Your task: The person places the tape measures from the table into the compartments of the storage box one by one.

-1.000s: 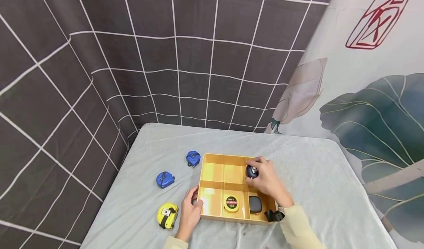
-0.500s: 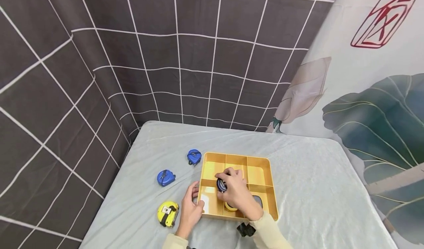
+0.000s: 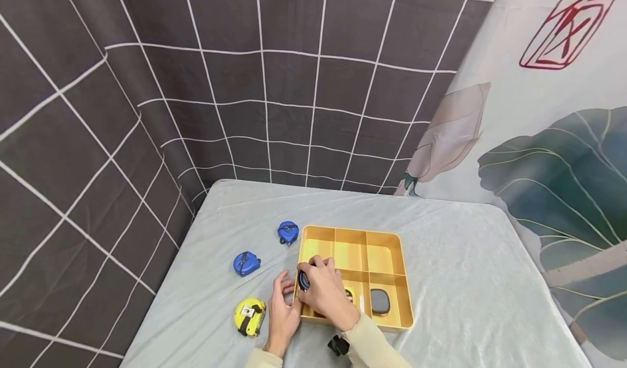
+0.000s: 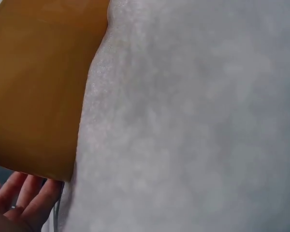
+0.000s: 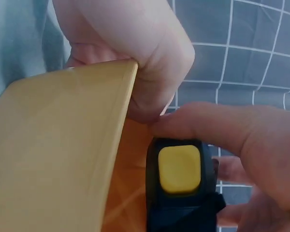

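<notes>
A yellow compartment box (image 3: 384, 258) lies on the cloth-covered table. My left hand (image 3: 284, 316) grips its left wall near the front corner; in the right wrist view the thumb hooks over the rim. In the left wrist view several left fingers (image 4: 36, 200) reach against the box's outer side. My right hand (image 3: 325, 289) holds a dark tape measure (image 5: 157, 203) with a yellow button, low over the front-left compartment. A round yellow tape measure (image 3: 349, 294), mostly hidden by that hand, sits in the front-middle compartment. A dark grey rounded-square object (image 3: 380, 301) occupies the front-right one.
Left of the box lie two blue tape measures (image 3: 288, 232) and, closer to the front, a yellow tape measure (image 3: 250, 316) with a black strap. Behind the table (image 3: 465, 248) hangs a dark gridded curtain (image 3: 289, 74); a printed light cloth (image 3: 539, 139) hangs at the right.
My right hand has carried the dark tape measure leftward from the back-right compartment, past the middle, to the front-left compartment. My left hand has stayed at the box's left side.
</notes>
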Action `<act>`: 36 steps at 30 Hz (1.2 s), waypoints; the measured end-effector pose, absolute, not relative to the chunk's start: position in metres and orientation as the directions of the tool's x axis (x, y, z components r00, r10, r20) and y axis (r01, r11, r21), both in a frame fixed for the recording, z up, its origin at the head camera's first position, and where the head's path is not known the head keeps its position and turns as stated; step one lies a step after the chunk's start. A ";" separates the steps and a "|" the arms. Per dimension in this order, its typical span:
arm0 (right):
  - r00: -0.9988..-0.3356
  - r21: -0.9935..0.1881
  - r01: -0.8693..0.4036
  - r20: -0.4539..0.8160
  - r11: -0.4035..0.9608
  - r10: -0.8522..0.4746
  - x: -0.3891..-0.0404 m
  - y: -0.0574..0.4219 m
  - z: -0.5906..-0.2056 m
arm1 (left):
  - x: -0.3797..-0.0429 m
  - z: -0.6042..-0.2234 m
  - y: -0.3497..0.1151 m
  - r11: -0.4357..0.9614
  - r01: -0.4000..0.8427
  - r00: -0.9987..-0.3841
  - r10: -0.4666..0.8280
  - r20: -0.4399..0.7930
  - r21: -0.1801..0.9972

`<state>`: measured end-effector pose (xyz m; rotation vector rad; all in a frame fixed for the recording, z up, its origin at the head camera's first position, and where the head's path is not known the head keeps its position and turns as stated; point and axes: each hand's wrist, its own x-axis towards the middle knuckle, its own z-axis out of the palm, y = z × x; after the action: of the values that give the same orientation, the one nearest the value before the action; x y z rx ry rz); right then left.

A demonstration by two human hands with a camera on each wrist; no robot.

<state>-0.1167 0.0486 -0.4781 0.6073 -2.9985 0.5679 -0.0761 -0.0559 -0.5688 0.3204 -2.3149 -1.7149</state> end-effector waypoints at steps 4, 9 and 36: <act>-0.935 -0.312 -0.351 0.159 0.883 -0.316 -0.113 0.042 -0.480 | -0.076 -0.570 -0.057 0.272 0.012 -0.945 -0.312 0.100 0.962; -0.943 -0.314 -0.320 0.197 0.894 -0.269 -0.108 0.036 -0.481 | -0.075 -0.571 -0.060 0.286 0.064 -0.934 -0.320 0.159 0.956; -0.920 -0.221 -0.387 0.025 0.895 -0.391 -0.113 0.036 -0.525 | -0.051 -0.560 -0.061 0.522 0.054 -0.932 -0.280 0.231 0.851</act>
<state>-0.1128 0.0357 -0.5251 0.6321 -3.0779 0.3516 -0.0510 -0.0614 -0.5599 0.1873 -2.4264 -1.3742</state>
